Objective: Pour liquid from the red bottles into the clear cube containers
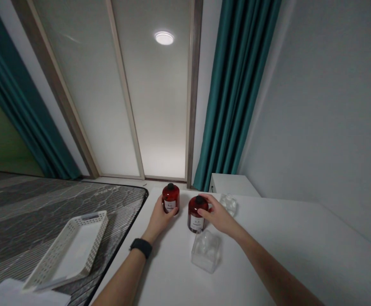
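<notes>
Two dark red bottles with black caps and white labels stand on the white table. My left hand wraps round the lower part of the left red bottle; a black watch sits on that wrist. My right hand grips the right red bottle from its right side, fingers near the cap. A clear glass block-shaped container stands just in front of my right hand. Another clear glass piece lies behind it.
A white perforated plastic basket rests on the grey patterned mattress at the left. A small white cabinet stands behind the table by the teal curtain. White paper lies at the bottom left.
</notes>
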`<move>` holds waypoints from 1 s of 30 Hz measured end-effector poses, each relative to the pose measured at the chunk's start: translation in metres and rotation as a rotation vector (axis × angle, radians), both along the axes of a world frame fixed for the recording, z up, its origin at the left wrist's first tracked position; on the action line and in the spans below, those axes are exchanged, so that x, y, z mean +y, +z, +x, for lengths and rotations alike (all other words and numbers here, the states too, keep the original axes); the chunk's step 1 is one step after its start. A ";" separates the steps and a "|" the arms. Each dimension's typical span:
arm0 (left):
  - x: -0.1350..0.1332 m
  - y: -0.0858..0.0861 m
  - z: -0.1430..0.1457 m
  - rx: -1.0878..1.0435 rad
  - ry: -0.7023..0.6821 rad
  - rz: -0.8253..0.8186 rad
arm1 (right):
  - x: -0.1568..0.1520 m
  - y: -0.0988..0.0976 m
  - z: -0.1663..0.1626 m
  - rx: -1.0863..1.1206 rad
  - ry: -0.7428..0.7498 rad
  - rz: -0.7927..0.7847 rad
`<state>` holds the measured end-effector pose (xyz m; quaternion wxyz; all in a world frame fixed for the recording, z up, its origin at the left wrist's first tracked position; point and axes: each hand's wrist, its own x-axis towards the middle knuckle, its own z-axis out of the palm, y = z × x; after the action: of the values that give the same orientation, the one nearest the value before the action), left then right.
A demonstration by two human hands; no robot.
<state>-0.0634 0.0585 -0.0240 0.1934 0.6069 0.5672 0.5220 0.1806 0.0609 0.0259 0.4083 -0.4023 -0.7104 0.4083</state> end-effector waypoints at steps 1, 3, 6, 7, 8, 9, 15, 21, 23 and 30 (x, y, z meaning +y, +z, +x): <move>-0.002 0.003 -0.001 -0.008 -0.032 -0.025 | 0.002 -0.001 0.000 0.010 0.003 -0.004; -0.007 0.009 -0.004 -0.025 -0.100 -0.078 | 0.008 -0.004 0.000 0.026 0.014 -0.007; -0.018 0.019 -0.012 -0.061 -0.246 -0.187 | 0.020 -0.006 -0.001 0.029 0.018 -0.001; -0.023 0.023 -0.014 -0.050 -0.284 -0.211 | 0.024 -0.006 -0.003 0.026 0.014 0.004; -0.027 0.025 -0.016 -0.031 -0.320 -0.239 | 0.029 -0.005 -0.004 0.022 0.009 0.010; -0.031 0.028 -0.017 -0.015 -0.339 -0.255 | 0.033 -0.005 -0.006 0.019 0.006 0.015; -0.054 0.032 -0.010 0.003 -0.312 -0.265 | 0.060 -0.003 -0.029 0.035 0.051 0.047; -0.079 0.031 -0.009 0.034 -0.295 -0.252 | 0.081 -0.010 -0.066 0.060 0.110 0.068; -0.086 0.031 -0.010 0.040 -0.305 -0.248 | 0.087 -0.012 -0.078 0.054 0.122 0.072; -0.104 0.034 -0.013 0.053 -0.340 -0.250 | 0.102 -0.014 -0.115 0.043 0.171 0.079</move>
<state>-0.0766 -0.0458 0.0098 0.3375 0.6788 0.5218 0.3912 0.0659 0.1628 0.0121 0.4028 -0.3149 -0.7487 0.4220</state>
